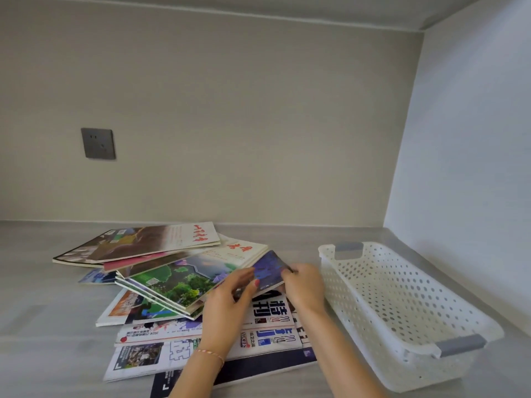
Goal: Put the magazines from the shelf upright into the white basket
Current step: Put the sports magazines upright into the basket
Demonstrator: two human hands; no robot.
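Head view had both hands on the same glossy magazine with the green-and-purple landscape cover (201, 278): right hand (301, 282) pinched its near corner, left hand (230, 300) curled round the edge beside it, probably to peel just that one off the messy fanned pile of magazines (161, 282) on the grey shelf (43, 297). White perforated plastic basket with grey handles (402, 305) sat just right of the pile, nothing in it yet, so close it'd be a short swing over.
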